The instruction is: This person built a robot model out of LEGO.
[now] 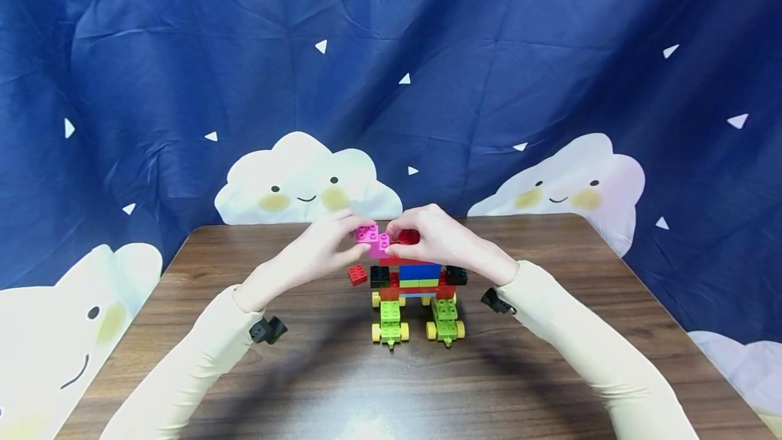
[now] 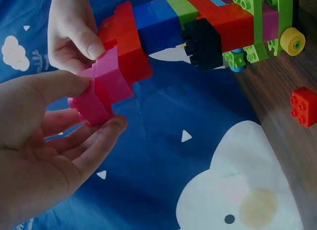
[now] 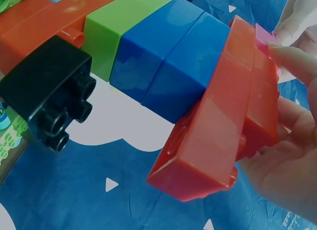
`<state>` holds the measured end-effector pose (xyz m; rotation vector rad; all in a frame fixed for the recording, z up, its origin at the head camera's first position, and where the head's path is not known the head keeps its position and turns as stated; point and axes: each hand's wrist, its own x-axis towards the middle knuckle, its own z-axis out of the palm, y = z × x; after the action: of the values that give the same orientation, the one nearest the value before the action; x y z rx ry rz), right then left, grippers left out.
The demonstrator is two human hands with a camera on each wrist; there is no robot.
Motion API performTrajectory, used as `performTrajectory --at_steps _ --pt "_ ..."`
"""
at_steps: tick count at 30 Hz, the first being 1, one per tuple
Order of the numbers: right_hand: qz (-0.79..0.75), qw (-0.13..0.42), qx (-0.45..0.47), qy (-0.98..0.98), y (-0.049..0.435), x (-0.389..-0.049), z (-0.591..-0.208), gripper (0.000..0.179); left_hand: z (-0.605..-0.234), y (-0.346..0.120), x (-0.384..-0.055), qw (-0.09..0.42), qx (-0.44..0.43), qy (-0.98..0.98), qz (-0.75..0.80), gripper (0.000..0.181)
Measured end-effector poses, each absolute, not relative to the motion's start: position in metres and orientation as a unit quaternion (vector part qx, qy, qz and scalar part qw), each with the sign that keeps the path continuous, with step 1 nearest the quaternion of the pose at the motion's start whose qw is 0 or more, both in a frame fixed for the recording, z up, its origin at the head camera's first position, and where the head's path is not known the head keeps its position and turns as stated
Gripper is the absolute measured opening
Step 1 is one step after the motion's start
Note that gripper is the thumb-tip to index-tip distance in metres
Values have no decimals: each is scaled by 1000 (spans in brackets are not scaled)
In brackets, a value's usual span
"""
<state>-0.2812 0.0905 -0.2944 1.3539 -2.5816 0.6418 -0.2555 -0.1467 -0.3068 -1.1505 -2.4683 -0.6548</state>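
My left hand pinches the outer of two joined pink bricks between thumb and fingers. These pink bricks step out sideways from the red bricks at the top of a toy-brick build. My right hand holds an upper red brick there, its fingertips close to the pink. Below are blue bricks, a lime layer and black bricks jutting from both sides. At the bottom, the build stands on lime wheeled bases with yellow wheels.
A loose red brick lies on the wooden table just left of the build. Behind the table hangs a blue cloth with white clouds and triangles. Small black wrist cameras sit on both sleeves.
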Motion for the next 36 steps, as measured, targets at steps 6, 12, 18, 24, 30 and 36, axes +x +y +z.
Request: performTrajectory --at_steps 6,12,18,24,30,36 --pt "210 68 445 -868 93 -278 -293 23 -309 -146 -257 150 -393 -869 -261 32" --pt "223 84 441 -865 101 -277 -290 25 -313 -144 -258 142 -395 -865 -276 44" --pt "253 124 422 -862 121 -276 -280 24 -315 -142 -260 144 -383 -867 -284 45" --pt "262 146 388 -872 149 -279 -277 22 -317 -140 -262 141 -376 -867 -294 46" --pt "249 156 341 -893 182 -282 -288 22 -319 -139 -263 143 -377 -865 -300 44" --pt "232 152 292 -915 219 -289 -318 18 -320 -138 -264 140 -379 -864 -301 45"
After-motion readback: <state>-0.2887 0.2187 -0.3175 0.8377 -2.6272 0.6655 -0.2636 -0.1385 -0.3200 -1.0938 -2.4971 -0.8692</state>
